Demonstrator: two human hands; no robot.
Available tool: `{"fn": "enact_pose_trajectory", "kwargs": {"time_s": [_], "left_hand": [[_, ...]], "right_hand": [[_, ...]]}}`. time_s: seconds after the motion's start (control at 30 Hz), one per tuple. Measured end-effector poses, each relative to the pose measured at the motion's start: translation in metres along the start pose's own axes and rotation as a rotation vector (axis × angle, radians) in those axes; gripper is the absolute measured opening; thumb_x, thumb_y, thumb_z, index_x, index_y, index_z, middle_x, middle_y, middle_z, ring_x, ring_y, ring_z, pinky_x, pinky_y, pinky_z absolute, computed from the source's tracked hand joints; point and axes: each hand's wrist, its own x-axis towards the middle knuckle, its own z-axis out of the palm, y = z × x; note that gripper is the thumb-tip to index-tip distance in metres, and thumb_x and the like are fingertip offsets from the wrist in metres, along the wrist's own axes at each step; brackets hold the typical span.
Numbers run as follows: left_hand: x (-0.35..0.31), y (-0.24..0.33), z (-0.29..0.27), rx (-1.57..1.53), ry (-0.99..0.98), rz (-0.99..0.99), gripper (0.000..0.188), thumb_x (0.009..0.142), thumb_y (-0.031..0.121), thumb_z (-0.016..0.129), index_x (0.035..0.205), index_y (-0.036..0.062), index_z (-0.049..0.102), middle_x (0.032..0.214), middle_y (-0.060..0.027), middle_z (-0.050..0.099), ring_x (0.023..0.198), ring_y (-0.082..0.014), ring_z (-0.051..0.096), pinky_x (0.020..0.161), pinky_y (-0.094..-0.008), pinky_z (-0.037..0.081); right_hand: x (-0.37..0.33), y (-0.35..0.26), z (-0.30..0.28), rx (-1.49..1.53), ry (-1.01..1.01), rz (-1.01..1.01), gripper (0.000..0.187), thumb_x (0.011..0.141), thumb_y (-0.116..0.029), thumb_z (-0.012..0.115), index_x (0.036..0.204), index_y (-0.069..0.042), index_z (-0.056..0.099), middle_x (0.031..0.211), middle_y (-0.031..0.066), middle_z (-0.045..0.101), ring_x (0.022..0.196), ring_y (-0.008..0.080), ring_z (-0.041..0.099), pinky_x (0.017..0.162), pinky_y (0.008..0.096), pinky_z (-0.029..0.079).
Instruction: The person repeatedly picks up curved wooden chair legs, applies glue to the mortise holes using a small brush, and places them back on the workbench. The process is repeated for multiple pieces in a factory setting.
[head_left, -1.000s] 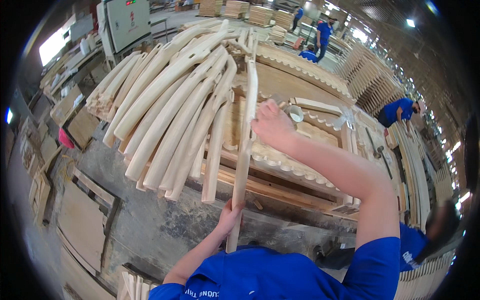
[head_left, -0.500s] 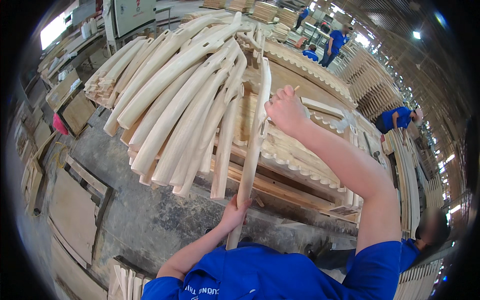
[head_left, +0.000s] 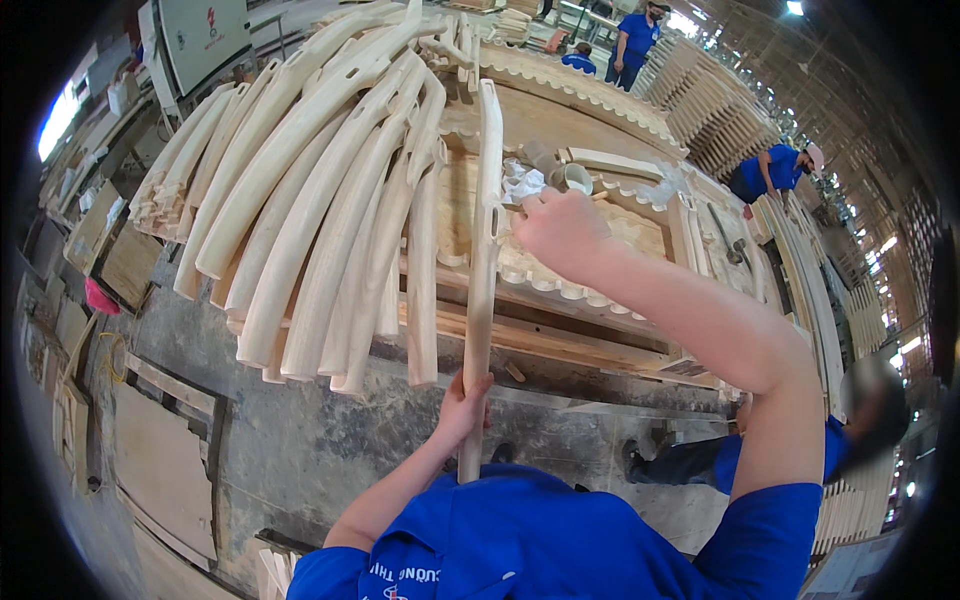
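A long, pale, slightly curved wooden piece point(head_left: 482, 300), like a chair leg with slots cut in it, stands up in front of me, its lower end against my shirt. My left hand point(head_left: 464, 408) is wrapped round its lower part. My right hand point(head_left: 562, 232) is closed beside the slotted upper part, with the end of a thin wooden stick point(head_left: 600, 196) showing past the knuckles. What its fingertips touch is partly hidden. Just beyond that hand are a crumpled white wad point(head_left: 522, 182) and a small cup point(head_left: 574, 178).
Many similar wooden pieces point(head_left: 330, 220) lie fanned in a heap at left, overhanging a wooden bench with scalloped rails point(head_left: 560, 287). A hammer point(head_left: 738, 250) lies at right. One co-worker point(head_left: 690, 462) is close at right; others point(head_left: 775, 170) stand farther off. Boards point(head_left: 165, 440) lean at lower left.
My view has shifted a little to the right. The wooden piece is more upright, and my right hand has come lower, slightly away from it. The cup and white wad now show.
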Motion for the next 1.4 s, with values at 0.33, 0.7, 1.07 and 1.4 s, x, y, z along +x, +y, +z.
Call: {"fn": "enact_pose_trajectory", "kwargs": {"time_s": [0.33,0.7,1.07,1.4], "left_hand": [[0.001,-0.001,-0.009,-0.054,-0.081,0.012,0.043,0.086,0.035,0.059,0.111,0.0058,0.04,0.058,-0.0047,0.048,0.043,-0.014,0.048,0.039,-0.0271,0.042],[0.002,-0.001,-0.008,-0.082,-0.071,-0.002,0.04,0.086,0.031,0.06,0.113,0.0066,0.042,0.058,-0.0047,0.048,0.043,-0.0142,0.049,0.04,-0.0272,0.042],[0.001,-0.004,0.014,0.056,0.042,0.1,0.043,0.078,0.006,0.06,0.114,0.0049,0.037,0.07,-0.0054,0.05,0.045,-0.0136,0.049,0.04,-0.027,0.045],[0.001,0.019,0.121,0.085,-0.198,0.266,0.055,0.075,0.003,0.06,0.122,0.0052,0.031,0.072,-0.0083,0.05,0.051,-0.0168,0.052,0.042,-0.0278,0.047]], "right_hand": [[0.045,0.026,-0.006,-0.109,-0.191,0.097,0.004,0.073,-0.013,0.061,0.074,-0.013,0.065,0.08,0.0037,0.063,0.079,0.0213,0.062,0.059,0.0348,0.043],[0.051,0.016,0.004,-0.236,-0.119,0.072,0.014,0.073,-0.014,0.063,0.085,-0.011,0.07,0.078,0.0005,0.06,0.08,0.0223,0.059,0.066,0.0389,0.042],[-0.005,0.076,-0.009,-0.113,0.447,0.132,0.006,0.071,-0.017,0.06,0.073,-0.014,0.055,0.077,0.0003,0.053,0.076,0.0182,0.057,0.061,0.0335,0.044],[-0.27,0.03,0.04,1.776,0.836,1.244,0.015,0.086,-0.017,0.061,0.082,-0.003,0.058,0.065,-0.0003,0.052,0.051,0.0042,0.042,0.045,0.0189,0.03]]}}
